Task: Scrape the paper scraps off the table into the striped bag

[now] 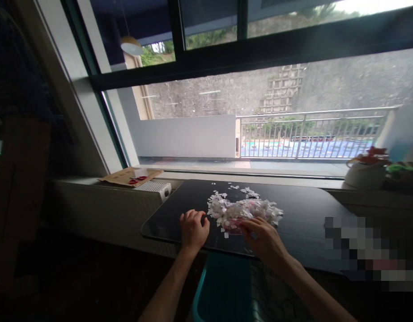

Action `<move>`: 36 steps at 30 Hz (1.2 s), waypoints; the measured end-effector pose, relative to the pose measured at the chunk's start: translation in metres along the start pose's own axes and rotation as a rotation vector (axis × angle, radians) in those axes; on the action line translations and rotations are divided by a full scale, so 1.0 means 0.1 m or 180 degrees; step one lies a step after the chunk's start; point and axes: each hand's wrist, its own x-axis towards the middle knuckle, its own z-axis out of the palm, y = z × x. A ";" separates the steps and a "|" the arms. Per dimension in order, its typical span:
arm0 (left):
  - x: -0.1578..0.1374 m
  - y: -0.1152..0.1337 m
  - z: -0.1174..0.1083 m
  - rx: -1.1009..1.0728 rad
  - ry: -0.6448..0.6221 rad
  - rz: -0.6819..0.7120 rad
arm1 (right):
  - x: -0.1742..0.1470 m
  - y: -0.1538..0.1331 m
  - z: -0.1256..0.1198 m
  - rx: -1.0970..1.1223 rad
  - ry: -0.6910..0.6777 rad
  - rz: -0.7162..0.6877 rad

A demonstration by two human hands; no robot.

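Observation:
A loose heap of small white paper scraps (223,205) lies on the black table (303,214), with a few stray bits behind it. At the heap's near side is a crumpled, pinkish see-through plastic piece (232,225), perhaps a bag. My right hand (266,239) has its thumb and fingers closed at the right end of this pink plastic. My left hand (194,229) rests by the near table edge, left of the heap. Its fingers are bent but apart from the thumb, and I see nothing in them.
A teal bin (223,286) stands below the table's near edge. Red-handled scissors (138,180) lie on brown cardboard (114,177) on the sill at left, beside a white radiator (155,188). A white pot (364,173) stands at right. A window spans the back.

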 end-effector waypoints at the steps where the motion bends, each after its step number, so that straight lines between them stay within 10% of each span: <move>1: 0.00 0.00 0.00 0.0000 -0.0004 -0.0008 | -0.04 0.03 -0.04 -0.0038 -0.0019 0.0001; 12: 0.01 -0.03 0.01 0.0039 -0.0019 0.0079 | -0.84 0.54 -0.76 -0.0804 0.0274 0.0477; 36: 0.01 0.03 -0.17 -0.0168 0.0268 0.0390 | -1.07 0.35 -0.84 -0.0735 0.0230 0.0630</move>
